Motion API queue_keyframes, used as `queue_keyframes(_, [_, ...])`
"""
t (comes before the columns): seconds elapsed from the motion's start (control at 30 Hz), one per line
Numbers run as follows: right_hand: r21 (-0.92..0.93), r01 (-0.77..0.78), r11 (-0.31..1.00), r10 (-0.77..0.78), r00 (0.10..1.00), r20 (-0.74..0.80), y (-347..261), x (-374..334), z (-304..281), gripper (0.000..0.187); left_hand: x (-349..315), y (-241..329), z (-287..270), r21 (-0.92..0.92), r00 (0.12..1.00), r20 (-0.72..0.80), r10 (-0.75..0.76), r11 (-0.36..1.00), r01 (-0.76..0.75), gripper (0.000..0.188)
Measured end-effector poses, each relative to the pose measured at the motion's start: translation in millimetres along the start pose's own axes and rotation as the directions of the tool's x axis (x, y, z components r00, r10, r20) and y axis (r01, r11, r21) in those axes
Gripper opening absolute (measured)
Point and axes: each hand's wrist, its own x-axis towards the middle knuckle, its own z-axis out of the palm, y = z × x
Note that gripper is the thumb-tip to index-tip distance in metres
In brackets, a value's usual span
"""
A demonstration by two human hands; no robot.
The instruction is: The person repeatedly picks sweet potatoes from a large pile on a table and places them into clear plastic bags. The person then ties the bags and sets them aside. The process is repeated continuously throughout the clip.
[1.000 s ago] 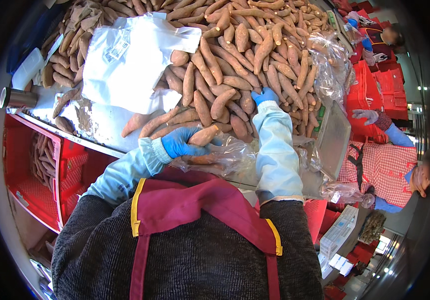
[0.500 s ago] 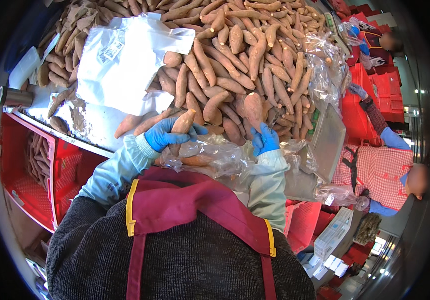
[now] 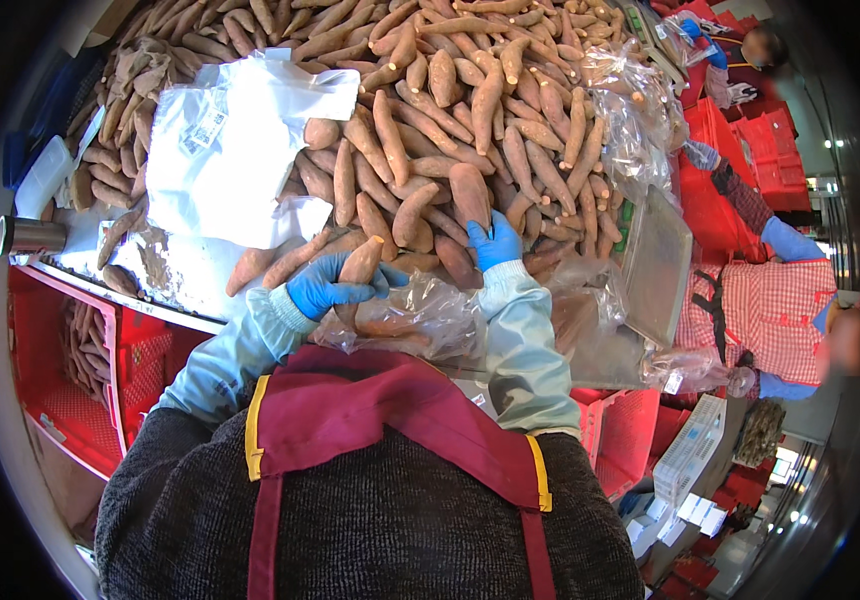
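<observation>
My left hand (image 3: pixel 322 288) grips a sweet potato (image 3: pixel 358 268) over the clear bag (image 3: pixel 412 318) near me, mouth up for loading | right hand (image 3: pixel 496 242) closed on another tuber (image 3: pixel 470 195) from the pile's near edge.

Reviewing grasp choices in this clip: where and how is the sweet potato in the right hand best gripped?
Around its thick middle, from the near lower end. The sweet potato stands nearly upright on the pile, tapering upward; the right hand already cups its base, probably the steadiest hold.
</observation>
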Motion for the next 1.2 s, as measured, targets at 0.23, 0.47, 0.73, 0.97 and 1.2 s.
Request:
queue_keyframes(0.23, [0.683, -0.451, 0.574, 0.444, 0.873, 0.203, -12.8, 7.1, -10.0, 0.024, -12.8, -2.5, -13.6, -0.144, 0.991, -0.07, 0.111, 0.982, -0.121, 0.043])
queue_keyframes(0.47, [0.448, -0.095, 0.889, 0.22, 0.946, -0.236, -0.6, 11.7, -29.2, 0.043, -21.0, -1.5, -21.5, -0.51, 0.948, -0.236, 0.212, 0.804, -0.307, 0.053])
queue_keyframes(0.73, [0.19, 0.03, 0.981, -0.038, 0.998, 0.041, -47.1, -24.8, 21.1, 0.042, -37.7, 1.5, -16.6, -0.263, 0.973, -0.168, 0.161, 0.944, -0.201, 0.057])
queue_keyframes(0.97, [-0.207, 0.168, 0.964, -0.131, 0.974, 0.183, -39.7, -25.3, 86.3, 0.067, -41.2, -18.9, 5.4, -0.068, 0.997, -0.069, 0.031, 0.997, -0.036, 0.035])
queue_keyframes(1.2, [-0.226, -0.047, 0.973, 0.049, 0.999, 0.002, -19.9, -15.4, 5.8, 0.057, -58.2, -19.0, -13.7, -0.184, 0.974, -0.143, 0.177, 0.962, -0.202, 0.046])
